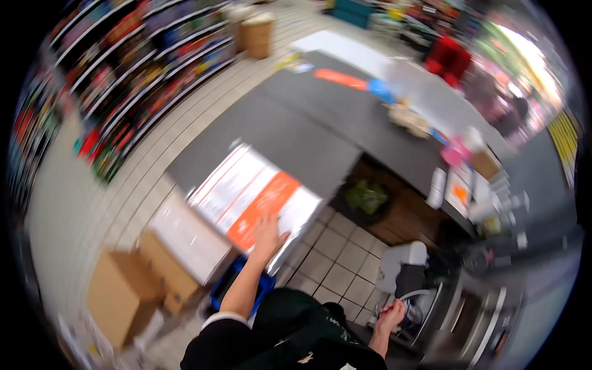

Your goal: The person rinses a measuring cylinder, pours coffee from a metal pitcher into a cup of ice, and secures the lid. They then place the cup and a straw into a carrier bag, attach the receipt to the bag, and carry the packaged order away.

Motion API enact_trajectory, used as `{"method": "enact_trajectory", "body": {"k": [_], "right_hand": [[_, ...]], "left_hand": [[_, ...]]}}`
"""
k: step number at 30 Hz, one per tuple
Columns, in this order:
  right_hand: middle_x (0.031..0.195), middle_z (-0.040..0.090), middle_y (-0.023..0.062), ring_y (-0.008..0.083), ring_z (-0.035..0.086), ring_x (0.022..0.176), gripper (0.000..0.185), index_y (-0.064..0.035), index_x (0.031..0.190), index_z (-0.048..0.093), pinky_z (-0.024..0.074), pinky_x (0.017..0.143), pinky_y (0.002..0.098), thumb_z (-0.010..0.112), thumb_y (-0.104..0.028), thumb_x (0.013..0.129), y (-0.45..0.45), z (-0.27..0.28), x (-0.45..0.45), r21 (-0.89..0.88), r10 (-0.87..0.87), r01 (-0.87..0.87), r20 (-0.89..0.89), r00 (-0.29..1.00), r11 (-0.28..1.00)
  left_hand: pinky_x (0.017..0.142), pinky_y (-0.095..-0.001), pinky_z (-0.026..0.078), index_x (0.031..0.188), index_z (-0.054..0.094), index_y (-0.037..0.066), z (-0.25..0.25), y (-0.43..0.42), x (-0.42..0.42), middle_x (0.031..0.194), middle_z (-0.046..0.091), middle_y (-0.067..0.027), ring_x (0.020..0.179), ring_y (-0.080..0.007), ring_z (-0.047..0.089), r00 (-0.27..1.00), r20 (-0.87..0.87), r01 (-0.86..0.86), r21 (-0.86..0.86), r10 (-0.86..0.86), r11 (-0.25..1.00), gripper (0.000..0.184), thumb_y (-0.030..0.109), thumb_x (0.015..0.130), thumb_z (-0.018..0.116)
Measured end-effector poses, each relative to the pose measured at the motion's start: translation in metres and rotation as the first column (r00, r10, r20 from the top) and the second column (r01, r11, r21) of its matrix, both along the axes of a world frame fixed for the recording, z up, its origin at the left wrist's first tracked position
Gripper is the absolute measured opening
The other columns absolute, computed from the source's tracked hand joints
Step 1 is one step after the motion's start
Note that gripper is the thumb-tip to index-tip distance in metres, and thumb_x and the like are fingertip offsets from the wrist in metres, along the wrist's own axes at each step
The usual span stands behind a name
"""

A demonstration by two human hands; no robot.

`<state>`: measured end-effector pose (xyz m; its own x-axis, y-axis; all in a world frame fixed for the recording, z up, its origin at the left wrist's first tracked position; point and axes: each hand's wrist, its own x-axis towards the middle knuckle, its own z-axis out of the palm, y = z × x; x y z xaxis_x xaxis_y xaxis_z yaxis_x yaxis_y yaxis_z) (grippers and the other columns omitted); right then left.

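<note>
My left hand point(268, 237) lies with fingers spread on a flat white and orange printed package point(253, 191). The package has a shiny, plastic-like edge and rests on the near end of the dark grey counter point(277, 117). Lower right, my right hand point(390, 314) is held in front of my body, its fingers curled together. Motion blur hides what, if anything, is between them. Close beside that hand are a pale curved rim and a dark, shiny item point(414, 308), too blurred to name.
Cardboard boxes point(123, 296) and a long white box point(191, 240) stand left of the counter, near a blue crate point(262, 283). A grey bin point(404, 259) is on the tiled floor at right. Stocked shelves point(142, 68) line the far left. Blurred items crowd the counter's right side.
</note>
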<state>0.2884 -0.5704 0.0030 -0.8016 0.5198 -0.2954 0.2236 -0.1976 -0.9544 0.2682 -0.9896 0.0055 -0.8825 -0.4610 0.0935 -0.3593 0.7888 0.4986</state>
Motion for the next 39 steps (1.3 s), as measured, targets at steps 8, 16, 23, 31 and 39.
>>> {"method": "enact_trajectory", "body": {"k": [8,16,23,31,39], "right_hand": [[0.063,0.045,0.0007,0.0097,0.043,0.048,0.007,-0.0086,0.091,0.050,0.0359,0.041,0.0245,0.053,-0.015,0.092,0.018,-0.016,0.111,-0.021,-0.397,0.397,-0.039,0.917,0.918],[0.062,0.055,0.0049,0.0127,0.047,0.054,0.009,-0.0015,0.093,0.060,0.0386,0.050,0.0282,0.059,-0.008,0.086,0.038,-0.076,0.273,0.057,-0.659,0.660,-0.032,0.751,0.749],[0.058,0.050,0.0032,0.0104,0.049,0.049,0.011,-0.0012,0.082,0.055,0.0425,0.044,0.0260,0.060,-0.010,0.086,0.032,-0.029,0.371,0.033,-0.726,0.726,0.046,0.686,0.687],[0.057,0.049,-0.0010,0.0060,0.046,0.050,0.022,-0.0060,0.073,0.051,0.0374,0.046,0.0211,0.061,-0.017,0.089,0.038,0.002,0.439,0.114,-0.784,0.780,-0.017,0.621,0.615],[0.079,0.056,0.0025,0.0073,0.051,0.058,0.026,-0.0038,0.100,0.051,0.0439,0.048,0.0216,0.067,-0.015,0.083,0.082,-0.020,0.419,0.311,-0.905,0.867,-0.043,0.422,0.389]], "left_hand": [[0.077,-0.0430,0.045,0.083,0.059,0.009,-0.010,0.136,-0.050,0.081,0.062,-0.0098,0.082,-0.0322,0.058,0.567,-0.065,0.810,0.227,-0.821,0.541,0.023,0.020,0.067,0.071],[0.066,-0.0478,0.049,0.081,0.061,0.007,0.018,0.291,0.024,0.074,0.063,-0.0178,0.074,-0.0387,0.061,0.029,0.047,0.956,0.290,-0.998,0.042,0.024,0.030,0.085,0.057],[0.063,-0.0495,0.048,0.089,0.060,0.008,-0.045,0.375,0.142,0.078,0.062,-0.0206,0.074,-0.0411,0.059,-0.240,-0.100,0.902,0.345,-0.966,-0.260,0.022,0.029,0.088,0.053],[0.067,-0.0390,0.048,0.095,0.058,0.003,-0.034,0.451,0.183,0.089,0.060,-0.0131,0.074,-0.0272,0.058,-0.196,-0.321,0.880,0.360,-0.927,-0.311,0.039,0.020,0.067,0.080],[0.095,-0.0384,0.040,0.130,0.033,0.005,0.015,0.522,0.199,0.122,0.043,-0.0134,0.114,-0.0288,0.043,-0.166,-0.291,0.805,0.511,-0.942,-0.300,0.093,0.019,0.056,0.086]]}}
